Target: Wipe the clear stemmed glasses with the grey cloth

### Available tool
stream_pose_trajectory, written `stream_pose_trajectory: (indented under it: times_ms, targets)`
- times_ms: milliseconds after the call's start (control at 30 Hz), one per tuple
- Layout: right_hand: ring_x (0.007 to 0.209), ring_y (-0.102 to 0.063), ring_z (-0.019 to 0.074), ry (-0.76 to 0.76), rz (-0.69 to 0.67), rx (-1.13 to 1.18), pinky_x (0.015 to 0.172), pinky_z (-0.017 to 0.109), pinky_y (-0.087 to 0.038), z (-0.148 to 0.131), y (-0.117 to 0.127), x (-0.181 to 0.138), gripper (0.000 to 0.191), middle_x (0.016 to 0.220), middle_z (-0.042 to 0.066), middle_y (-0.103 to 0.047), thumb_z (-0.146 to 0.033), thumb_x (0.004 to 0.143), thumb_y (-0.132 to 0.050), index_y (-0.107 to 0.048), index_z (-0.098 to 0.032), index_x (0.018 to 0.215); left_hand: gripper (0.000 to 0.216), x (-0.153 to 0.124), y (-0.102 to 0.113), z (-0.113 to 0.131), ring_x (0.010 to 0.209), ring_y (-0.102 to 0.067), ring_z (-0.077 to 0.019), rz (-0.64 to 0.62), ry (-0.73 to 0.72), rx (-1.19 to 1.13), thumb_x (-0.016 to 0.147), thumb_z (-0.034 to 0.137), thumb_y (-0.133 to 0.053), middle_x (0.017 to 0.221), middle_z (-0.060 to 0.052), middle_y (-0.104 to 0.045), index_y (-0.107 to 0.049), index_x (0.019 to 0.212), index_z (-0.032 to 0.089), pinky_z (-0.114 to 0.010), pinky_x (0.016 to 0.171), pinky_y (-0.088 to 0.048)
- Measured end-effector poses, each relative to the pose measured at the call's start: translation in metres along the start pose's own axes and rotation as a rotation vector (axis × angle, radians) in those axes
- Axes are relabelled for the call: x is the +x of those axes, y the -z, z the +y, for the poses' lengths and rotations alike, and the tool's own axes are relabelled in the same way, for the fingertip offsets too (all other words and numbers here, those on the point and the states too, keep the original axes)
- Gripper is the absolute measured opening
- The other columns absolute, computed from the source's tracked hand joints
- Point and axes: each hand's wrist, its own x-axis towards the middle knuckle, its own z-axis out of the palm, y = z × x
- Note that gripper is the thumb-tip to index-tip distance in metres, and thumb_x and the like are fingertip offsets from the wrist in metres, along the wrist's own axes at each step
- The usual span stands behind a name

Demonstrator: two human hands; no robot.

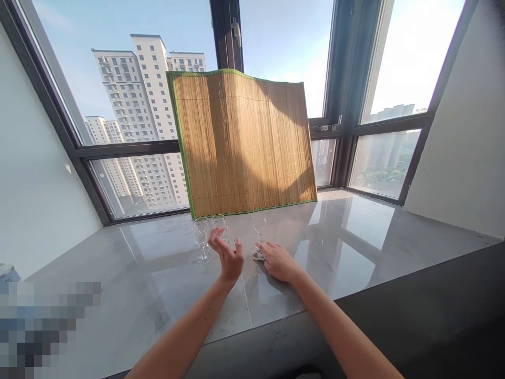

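Note:
My left hand (226,255) is raised over the sill with its thumb and fingers apart, and nothing shows in it. Just behind and left of it stand two clear stemmed glasses: the nearer glass (201,237) is upright, and the other glass (218,221) is partly hidden by my fingers. My right hand (278,259) is low on the sill, its fingers closed down on a small white crumpled thing (258,256), mostly covered. Directly behind those fingertips stands a third stemmed glass (259,223), whose foot is hidden.
A bamboo mat (246,147) with green edging leans against the window behind the glasses. The glossy grey sill (165,295) ends at a front edge above a dark drop. Window frames (347,105) and white walls (453,131) bound the sides.

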Motion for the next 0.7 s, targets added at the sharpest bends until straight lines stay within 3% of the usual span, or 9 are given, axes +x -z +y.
stream_pose_trajectory:
  times_ms: [267, 433, 600, 700]
  targets:
    - [0.111, -0.054, 0.0246, -0.174, 0.015, -0.074, 0.09, 0.035, -0.033, 0.011, -0.004, 0.011, 0.047, 0.116, 0.012, -0.064, -0.013, 0.084, -0.038, -0.045, -0.017, 0.13, 0.065, -0.004, -0.007, -0.014, 0.133, -0.025, -0.0287, -0.009, 0.242, 0.086, 0.074, 0.016, -0.057, 0.134, -0.014, -0.031, -0.027, 0.132, 0.021, -0.051, 0.111, -0.022]
    - [0.116, -0.049, 0.0259, -0.232, 0.05, -0.088, 0.089, 0.035, -0.033, 0.019, -0.004, 0.01, 0.051, 0.128, 0.013, -0.057, -0.013, 0.085, -0.036, -0.042, -0.017, 0.135, 0.068, -0.006, -0.009, -0.015, 0.134, -0.025, -0.0289, -0.013, 0.336, 0.116, 0.074, 0.019, -0.058, 0.136, -0.015, -0.031, -0.025, 0.133, 0.021, -0.05, 0.112, -0.023]
    - [0.103, -0.056, 0.024, -0.278, 0.093, -0.025, 0.079, 0.031, -0.038, 0.014, 0.0, -0.005, 0.072, 0.117, 0.013, -0.062, -0.008, 0.081, -0.037, -0.018, -0.016, 0.15, 0.073, -0.009, -0.015, -0.027, 0.135, -0.026, -0.0321, -0.033, 0.428, 0.206, 0.07, 0.022, -0.062, 0.139, -0.019, -0.032, -0.026, 0.133, 0.016, -0.048, 0.111, -0.025]
    - [0.097, -0.059, 0.0225, -0.271, 0.187, 0.083, 0.074, 0.03, -0.041, 0.005, 0.008, -0.014, 0.082, 0.114, 0.01, -0.063, -0.007, 0.078, -0.039, -0.004, -0.019, 0.152, 0.073, -0.011, -0.019, -0.039, 0.133, -0.032, -0.0333, -0.051, 0.525, 0.24, 0.07, 0.026, -0.063, 0.139, -0.02, -0.035, -0.026, 0.133, 0.016, -0.047, 0.107, -0.031]
